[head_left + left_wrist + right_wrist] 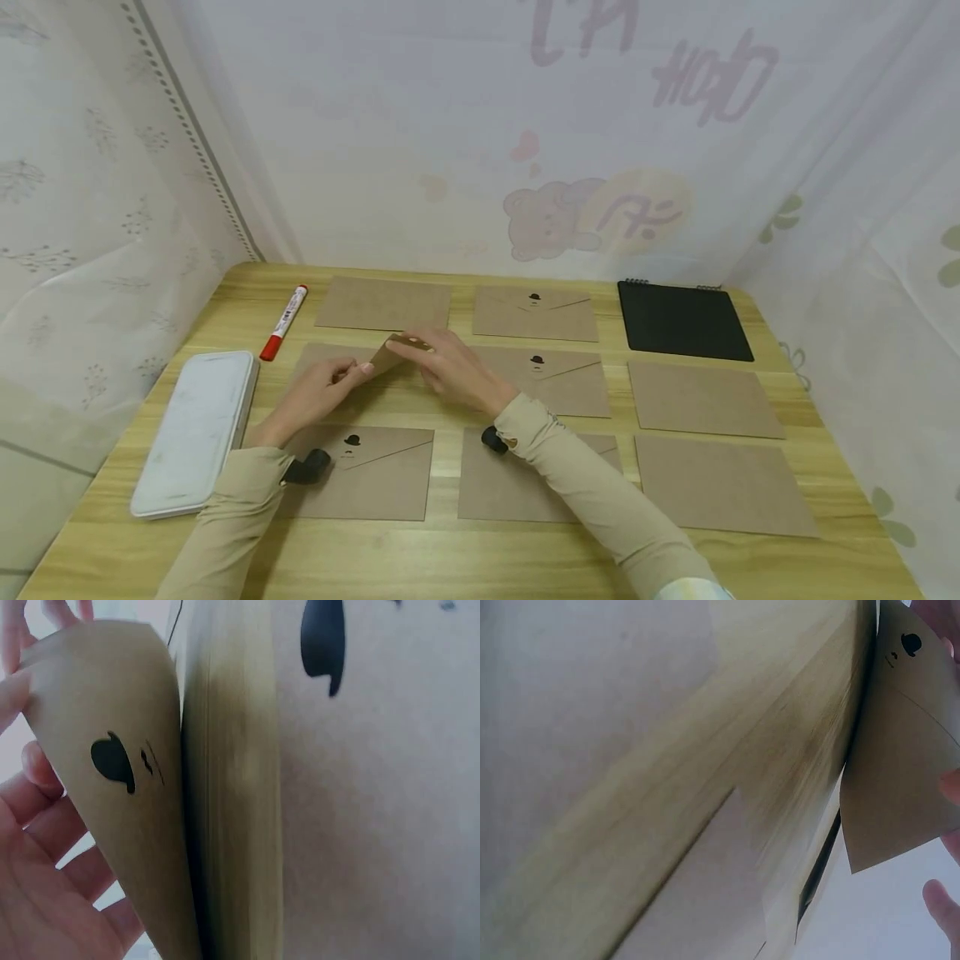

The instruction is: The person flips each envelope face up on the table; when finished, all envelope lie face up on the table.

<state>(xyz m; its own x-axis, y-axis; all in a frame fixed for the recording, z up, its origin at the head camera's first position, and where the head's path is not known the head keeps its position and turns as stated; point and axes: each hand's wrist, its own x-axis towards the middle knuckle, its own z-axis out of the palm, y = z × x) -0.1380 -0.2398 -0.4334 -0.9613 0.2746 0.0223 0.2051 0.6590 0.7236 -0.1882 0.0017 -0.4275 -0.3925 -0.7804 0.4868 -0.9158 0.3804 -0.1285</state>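
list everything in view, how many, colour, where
Flap-side-up envelopes: 4, brown, three down the middle column, one near left
Plain-side-up envelopes: 3, brown, one far left, two at right
Held envelope: 1, brown, between the hands
Spiral notebook: 1, black, far right
Marker: 1, white and red, far left
Flat case: 1, white, left edge
Table: 1, wood-toned, beneath these
Fabric walls: 3, whitish printed, back and both sides
Wrist devices: 2, black, one per wrist
Sleeves: 2, khaki, on the arms
Left hand: 1, bare, gripping held envelope
Right hand: 1, bare, gripping it too
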